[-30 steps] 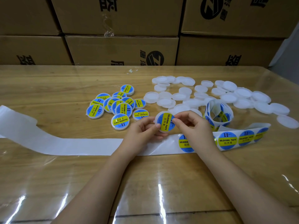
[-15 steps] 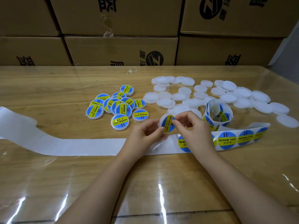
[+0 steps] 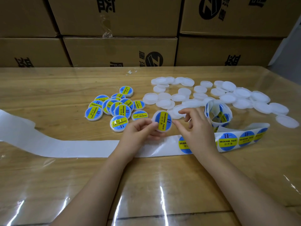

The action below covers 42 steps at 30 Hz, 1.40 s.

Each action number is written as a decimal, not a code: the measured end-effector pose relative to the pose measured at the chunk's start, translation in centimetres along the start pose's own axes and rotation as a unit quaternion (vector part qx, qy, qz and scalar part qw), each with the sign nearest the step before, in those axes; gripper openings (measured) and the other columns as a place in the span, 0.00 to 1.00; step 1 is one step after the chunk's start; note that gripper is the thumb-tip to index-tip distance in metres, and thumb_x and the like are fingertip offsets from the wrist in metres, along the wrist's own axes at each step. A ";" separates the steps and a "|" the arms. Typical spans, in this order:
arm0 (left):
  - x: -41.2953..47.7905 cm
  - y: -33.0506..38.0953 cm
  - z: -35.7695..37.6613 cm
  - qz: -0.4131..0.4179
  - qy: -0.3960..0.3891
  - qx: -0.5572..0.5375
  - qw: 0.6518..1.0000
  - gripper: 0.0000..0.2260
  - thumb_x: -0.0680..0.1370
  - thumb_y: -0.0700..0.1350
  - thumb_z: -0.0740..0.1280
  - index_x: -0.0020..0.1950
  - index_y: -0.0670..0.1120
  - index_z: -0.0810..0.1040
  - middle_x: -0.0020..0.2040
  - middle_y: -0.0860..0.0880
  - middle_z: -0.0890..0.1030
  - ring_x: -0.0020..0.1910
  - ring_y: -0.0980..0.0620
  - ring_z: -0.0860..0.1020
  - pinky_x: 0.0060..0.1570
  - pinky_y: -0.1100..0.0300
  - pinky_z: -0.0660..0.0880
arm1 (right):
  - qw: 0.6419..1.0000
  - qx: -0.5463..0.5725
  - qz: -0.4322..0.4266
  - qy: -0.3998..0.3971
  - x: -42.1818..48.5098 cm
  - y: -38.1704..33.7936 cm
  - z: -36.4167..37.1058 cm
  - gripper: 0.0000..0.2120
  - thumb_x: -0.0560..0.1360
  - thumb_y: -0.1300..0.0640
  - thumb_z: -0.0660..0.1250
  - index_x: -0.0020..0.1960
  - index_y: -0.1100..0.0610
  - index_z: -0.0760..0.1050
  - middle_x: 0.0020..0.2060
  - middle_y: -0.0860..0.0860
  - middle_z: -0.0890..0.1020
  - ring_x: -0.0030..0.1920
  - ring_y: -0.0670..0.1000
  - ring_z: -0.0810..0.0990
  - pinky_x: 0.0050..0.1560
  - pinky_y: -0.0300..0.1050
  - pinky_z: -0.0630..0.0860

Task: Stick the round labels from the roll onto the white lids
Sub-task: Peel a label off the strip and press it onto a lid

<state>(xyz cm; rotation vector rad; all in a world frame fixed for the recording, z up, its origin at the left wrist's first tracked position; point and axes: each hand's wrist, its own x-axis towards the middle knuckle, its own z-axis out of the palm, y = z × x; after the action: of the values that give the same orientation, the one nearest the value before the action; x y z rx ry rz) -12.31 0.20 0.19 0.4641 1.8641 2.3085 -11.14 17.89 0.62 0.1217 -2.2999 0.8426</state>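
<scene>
At the centre of the frame we see a white lid (image 3: 162, 121), its blue-and-yellow label already on, pinched at its left edge by the left hand (image 3: 140, 132); the right hand (image 3: 195, 128) hangs just right of it, fingers loosely spread and holding nothing; whether its thumb touches the lid we cannot tell; the label roll (image 3: 218, 113) curls at centre right, its strip passing under both wrists; bare lids (image 3: 242, 93) scatter upper right; labelled lids (image 3: 114, 106) cluster centre left on the table (image 3: 48, 88).

Labelled lids (image 3: 114, 106) lie left of bare lids (image 3: 228, 95), backing strip (image 3: 73, 147) in front
</scene>
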 end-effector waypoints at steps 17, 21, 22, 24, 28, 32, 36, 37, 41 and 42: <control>0.2 0.1 -0.5 -0.010 0.017 -0.085 0.996 0.11 0.73 0.49 0.63 0.44 0.42 0.78 0.38 0.45 0.85 0.38 0.50 0.84 0.32 0.65 0.78 | 0.985 0.029 -0.166 0.030 -0.8 -1.6 -0.3 0.09 0.73 0.54 0.66 0.44 0.54 0.84 0.37 0.51 0.76 0.35 0.50 0.76 0.43 0.50 0.68; 0.2 -0.1 -0.4 -0.009 0.021 -0.070 0.997 0.11 0.72 0.50 0.64 0.41 0.43 0.79 0.36 0.45 0.84 0.36 0.50 0.84 0.30 0.66 0.77 | 0.982 0.032 -0.188 -0.011 -1.2 -1.9 -0.2 0.10 0.72 0.54 0.66 0.48 0.52 0.84 0.36 0.51 0.74 0.36 0.50 0.75 0.44 0.45 0.66; 0.3 -0.2 -0.5 -0.007 0.020 -0.066 0.998 0.10 0.72 0.50 0.64 0.40 0.44 0.79 0.36 0.46 0.84 0.36 0.50 0.84 0.30 0.66 0.77 | 0.981 0.029 -0.191 -0.018 -1.2 -2.0 -0.2 0.11 0.73 0.54 0.65 0.50 0.51 0.84 0.36 0.51 0.73 0.36 0.49 0.74 0.44 0.44 0.64; 0.3 -0.3 -0.5 -0.005 0.012 -0.052 0.999 0.10 0.73 0.51 0.63 0.39 0.46 0.79 0.35 0.46 0.84 0.35 0.51 0.84 0.30 0.65 0.78 | 0.981 0.024 -0.192 -0.030 -1.2 -2.1 -0.1 0.12 0.74 0.53 0.63 0.53 0.49 0.83 0.36 0.51 0.72 0.37 0.47 0.71 0.45 0.42 0.61; 0.2 -0.6 -0.3 -0.005 -0.022 -0.022 1.000 0.12 0.76 0.52 0.60 0.42 0.47 0.79 0.36 0.49 0.83 0.38 0.54 0.83 0.36 0.64 0.78 | 0.982 0.008 -0.184 -0.042 -1.3 -2.2 -0.1 0.15 0.76 0.51 0.60 0.59 0.48 0.80 0.37 0.51 0.70 0.39 0.48 0.70 0.42 0.46 0.62; 0.2 -0.7 -0.1 -0.011 -0.029 -0.017 0.999 0.12 0.76 0.51 0.59 0.48 0.46 0.78 0.39 0.50 0.84 0.40 0.54 0.83 0.37 0.64 0.78 | 0.989 0.001 -0.146 -0.025 -1.1 -2.0 -0.2 0.17 0.78 0.48 0.57 0.60 0.50 0.79 0.37 0.51 0.69 0.38 0.50 0.71 0.42 0.51 0.67; 0.3 -0.7 -0.1 -0.014 -0.027 -0.011 0.999 0.13 0.76 0.52 0.59 0.49 0.46 0.78 0.41 0.49 0.84 0.41 0.53 0.83 0.37 0.63 0.78 | 0.991 -0.012 -0.130 -0.024 -1.1 -2.0 -0.2 0.18 0.79 0.50 0.54 0.62 0.50 0.78 0.36 0.51 0.69 0.38 0.49 0.72 0.42 0.53 0.68; 0.2 -0.6 -0.1 -0.015 -0.025 -0.012 1.000 0.13 0.77 0.52 0.59 0.49 0.46 0.79 0.41 0.49 0.84 0.41 0.53 0.83 0.37 0.63 0.78 | 0.991 -0.011 -0.131 -0.030 -1.1 -2.0 -0.2 0.18 0.79 0.50 0.54 0.62 0.50 0.78 0.37 0.52 0.69 0.38 0.50 0.72 0.42 0.53 0.68; 0.2 -0.6 0.0 -0.019 -0.019 -0.009 1.000 0.13 0.77 0.53 0.59 0.44 0.53 0.82 0.41 0.49 0.84 0.42 0.53 0.83 0.39 0.62 0.79 | 0.987 -0.013 -0.150 -0.062 -1.2 -2.2 0.0 0.18 0.79 0.50 0.55 0.64 0.49 0.76 0.37 0.51 0.69 0.38 0.50 0.72 0.42 0.52 0.68; 0.2 -0.6 0.0 -0.018 -0.015 -0.010 1.000 0.13 0.77 0.53 0.59 0.42 0.54 0.82 0.41 0.49 0.84 0.42 0.53 0.83 0.40 0.61 0.79 | 0.985 -0.011 -0.156 -0.073 -1.3 -2.3 0.0 0.18 0.79 0.50 0.55 0.64 0.48 0.76 0.37 0.51 0.69 0.38 0.50 0.72 0.42 0.52 0.67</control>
<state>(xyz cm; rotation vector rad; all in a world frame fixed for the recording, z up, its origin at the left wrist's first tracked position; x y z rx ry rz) -12.58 0.44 -0.33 0.4550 1.8190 2.2827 -9.49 15.91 1.04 0.5342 -2.3416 0.6641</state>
